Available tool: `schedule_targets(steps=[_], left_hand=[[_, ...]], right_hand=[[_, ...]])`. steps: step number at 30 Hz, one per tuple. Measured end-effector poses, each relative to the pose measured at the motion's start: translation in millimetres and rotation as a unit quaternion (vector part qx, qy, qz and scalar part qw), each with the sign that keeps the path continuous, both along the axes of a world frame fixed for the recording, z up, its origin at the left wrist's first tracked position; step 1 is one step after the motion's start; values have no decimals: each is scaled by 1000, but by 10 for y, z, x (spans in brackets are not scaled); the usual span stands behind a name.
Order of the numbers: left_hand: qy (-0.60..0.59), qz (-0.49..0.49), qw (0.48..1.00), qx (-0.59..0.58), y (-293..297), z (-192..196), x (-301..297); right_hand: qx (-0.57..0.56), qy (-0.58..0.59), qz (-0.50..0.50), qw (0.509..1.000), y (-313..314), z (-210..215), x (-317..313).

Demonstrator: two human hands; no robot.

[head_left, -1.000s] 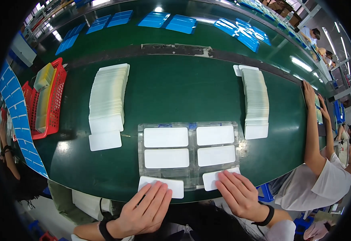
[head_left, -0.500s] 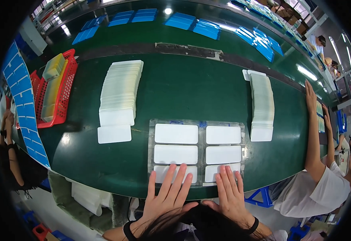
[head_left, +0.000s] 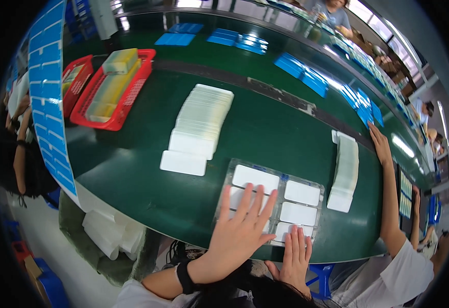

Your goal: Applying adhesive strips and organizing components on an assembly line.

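Note:
A clear tray (head_left: 282, 187) holds white cards in two columns, set at a slant near the table's front edge. My left hand (head_left: 242, 231) lies flat with spread fingers over the tray's left column, its fingertips at the upper card (head_left: 255, 177) and hiding most of the cards below. Fingers stretched out, my right hand (head_left: 295, 256) touches the lowest card (head_left: 292, 230) of the right column. To the left of the tray stands a long fanned row of white cards (head_left: 200, 123), with one card (head_left: 183, 162) at its near end. Another fanned row (head_left: 345, 169) lies to the right.
Red baskets (head_left: 132, 97) with yellowish card stacks (head_left: 114, 87) stand at the left, beside a tall blue sheet (head_left: 47, 102) with white lines. Blue sheets (head_left: 301, 74) lie along the far side. A co-worker's arm (head_left: 388, 185) rests at the right edge. Below left hangs a green bag (head_left: 81, 233).
The view has swung left, so the table appears tilted. My left hand has moved farther up the left column. My right hand stays at the lowest right card.

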State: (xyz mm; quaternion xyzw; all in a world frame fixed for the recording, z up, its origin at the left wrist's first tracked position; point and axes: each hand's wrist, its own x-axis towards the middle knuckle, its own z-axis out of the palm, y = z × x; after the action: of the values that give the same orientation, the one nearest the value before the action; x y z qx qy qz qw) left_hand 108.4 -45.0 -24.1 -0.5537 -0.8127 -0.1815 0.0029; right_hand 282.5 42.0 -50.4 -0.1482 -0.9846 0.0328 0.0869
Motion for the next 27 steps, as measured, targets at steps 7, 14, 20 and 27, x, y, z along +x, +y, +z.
schedule_targets(steps=[7, 14, 20, 27], left_hand=[[-23, 43, 989, 137, -430, 196, -357], [116, 501, 757, 403, -2665, -182, -2116], [-292, 508, 650, 485, -3714, -825, -3045], [-365, 330, 696, 523, -3810, -714, -2244]], right_hand=[[-6, 63, -7, 998, 7, -13, 7], [59, 99, 39, 993, 58, -139, 5], [45, 86, 39, 995, 79, -127, 32], [-140, 145, 13, 979, 86, 257, -15]])
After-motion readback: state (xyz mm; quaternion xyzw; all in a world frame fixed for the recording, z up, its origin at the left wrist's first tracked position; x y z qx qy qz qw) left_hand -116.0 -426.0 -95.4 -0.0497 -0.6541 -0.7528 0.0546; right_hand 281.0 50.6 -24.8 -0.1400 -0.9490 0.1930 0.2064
